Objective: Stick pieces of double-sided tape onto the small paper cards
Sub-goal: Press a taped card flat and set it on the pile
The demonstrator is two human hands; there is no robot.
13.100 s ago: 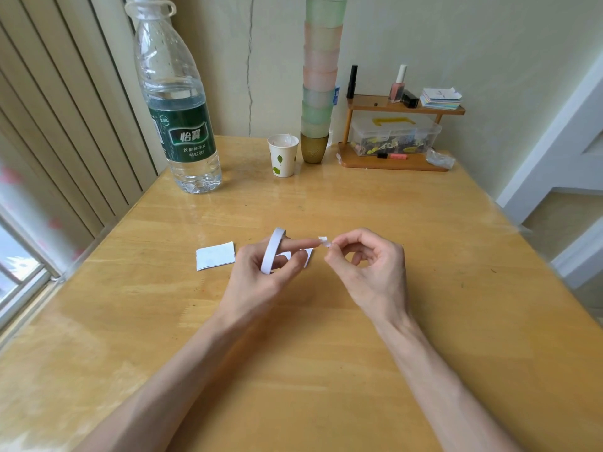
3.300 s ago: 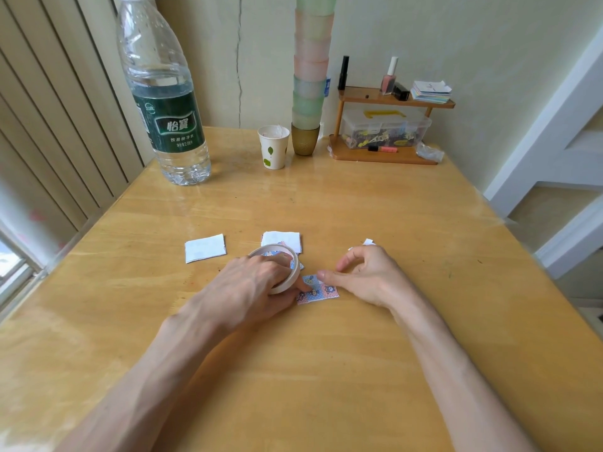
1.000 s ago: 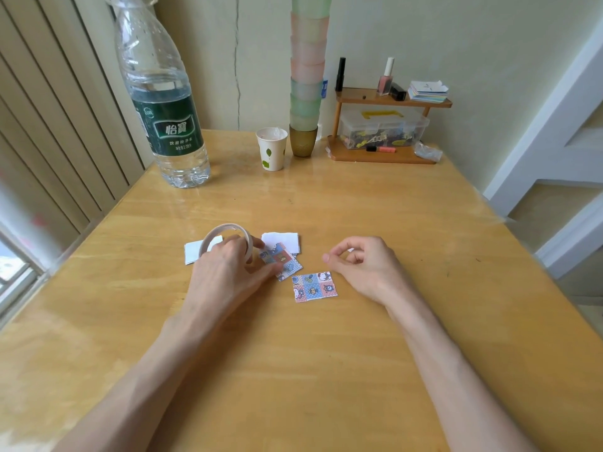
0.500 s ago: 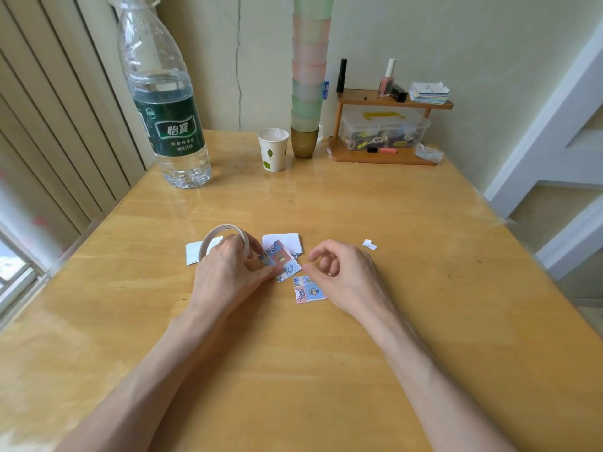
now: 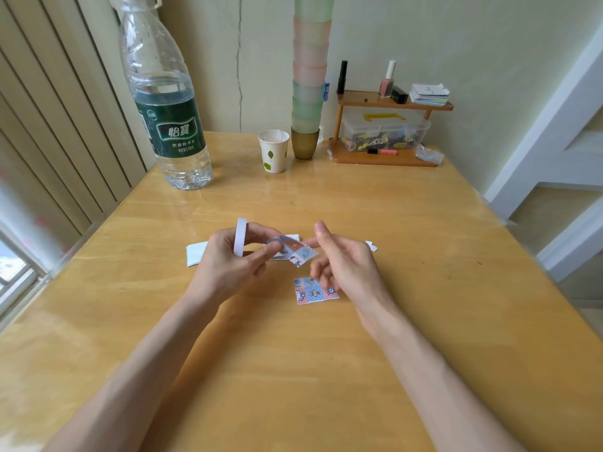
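left hand (image 5: 228, 267) grip: tape roll (image 5: 240, 238) upright among the fingers, thumb and fingertip pinching a patterned card (image 5: 295, 253) just off the surface (image 5: 424, 305); right hand (image 5: 346, 269) at its 3 o'clock, fingers loose, apparently empty. The second patterned card (image 5: 311, 292) lies flat at 5 o'clock of the held one. Suggest: flip held card back side up, lay flat, press tape from one edge

Pale green cracked wall (image 5: 456, 34), glossy wooden table (image 5: 293, 370), daylit window (image 5: 13, 262) left.
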